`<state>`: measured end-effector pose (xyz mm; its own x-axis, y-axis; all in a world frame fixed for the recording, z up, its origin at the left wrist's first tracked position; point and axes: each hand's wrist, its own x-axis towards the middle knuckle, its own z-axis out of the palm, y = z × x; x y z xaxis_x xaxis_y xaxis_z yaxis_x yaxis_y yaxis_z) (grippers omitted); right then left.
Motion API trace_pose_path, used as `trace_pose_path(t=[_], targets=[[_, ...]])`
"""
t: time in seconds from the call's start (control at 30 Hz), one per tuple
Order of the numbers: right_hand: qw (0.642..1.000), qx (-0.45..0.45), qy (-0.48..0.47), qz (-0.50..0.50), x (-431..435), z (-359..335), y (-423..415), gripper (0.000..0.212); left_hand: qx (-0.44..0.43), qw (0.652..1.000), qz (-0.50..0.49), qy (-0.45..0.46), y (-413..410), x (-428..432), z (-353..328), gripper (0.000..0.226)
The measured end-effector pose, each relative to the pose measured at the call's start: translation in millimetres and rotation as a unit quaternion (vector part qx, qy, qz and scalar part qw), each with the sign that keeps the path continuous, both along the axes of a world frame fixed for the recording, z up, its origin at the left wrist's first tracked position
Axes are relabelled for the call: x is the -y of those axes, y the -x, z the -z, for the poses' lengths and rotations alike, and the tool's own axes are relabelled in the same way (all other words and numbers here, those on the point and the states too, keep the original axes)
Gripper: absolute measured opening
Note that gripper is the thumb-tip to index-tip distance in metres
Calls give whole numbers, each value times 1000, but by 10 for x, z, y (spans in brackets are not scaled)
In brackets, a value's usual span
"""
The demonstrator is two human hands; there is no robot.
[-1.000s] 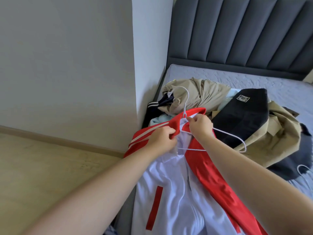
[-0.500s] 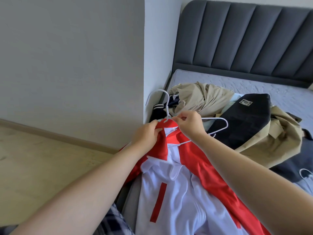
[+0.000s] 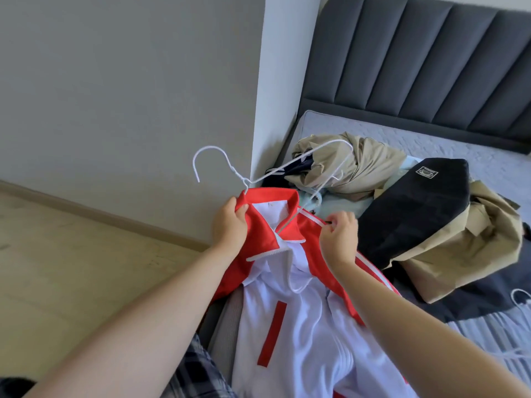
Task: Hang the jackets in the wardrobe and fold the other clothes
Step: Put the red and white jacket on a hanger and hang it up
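A red and white track jacket [image 3: 290,326] hangs in front of me, its lower part draped down over the bed edge. My left hand [image 3: 230,225] grips the red collar at its left side. My right hand [image 3: 339,239] pinches the red shoulder with the white stripes. A white wire hanger [image 3: 218,165] sticks out of the collar, hook up and to the left, with one arm inside the jacket and the other reaching right above the pile. Behind lie a beige garment [image 3: 353,168], a black garment with a logo patch [image 3: 416,208] and another beige garment [image 3: 465,248].
The clothes lie on a grey bed [image 3: 431,145] with a dark padded headboard [image 3: 431,61]. A white wall corner [image 3: 275,81] stands close at the left of the bed. Wooden floor [image 3: 71,268] lies at the left. Another white hanger [image 3: 520,300] shows at the right edge.
Both hands have lifted the jacket collar and moved apart. The hanger's hook has risen and swung left. My right hand shifted from the hanger neck to the jacket's shoulder.
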<state>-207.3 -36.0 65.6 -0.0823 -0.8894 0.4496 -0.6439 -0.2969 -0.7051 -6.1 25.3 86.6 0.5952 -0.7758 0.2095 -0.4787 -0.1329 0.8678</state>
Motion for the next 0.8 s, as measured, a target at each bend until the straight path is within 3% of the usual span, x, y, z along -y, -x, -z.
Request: trace_pose_path(t=[0.1,0.3,0.5,0.63,0.8], targets=[[983,-8,-179,-26,124,214,-45,22,-19,999,-25,7,14,-71,137,21],[964,37,-259,-55,365,349,-399,19,-47,997,-51,31,34,-196,435,19],[893,214,-389,-70,553,515,-669,27,-52,997,-48,19,-60,-161,510,25],[898,174,-403,-41,614,590,-792,37,-60,998,-30,20,-106,-163,539,22],[891,145,-431,-13,660,604,-735,12,-67,996,-52,15,-230,-161,588,25]])
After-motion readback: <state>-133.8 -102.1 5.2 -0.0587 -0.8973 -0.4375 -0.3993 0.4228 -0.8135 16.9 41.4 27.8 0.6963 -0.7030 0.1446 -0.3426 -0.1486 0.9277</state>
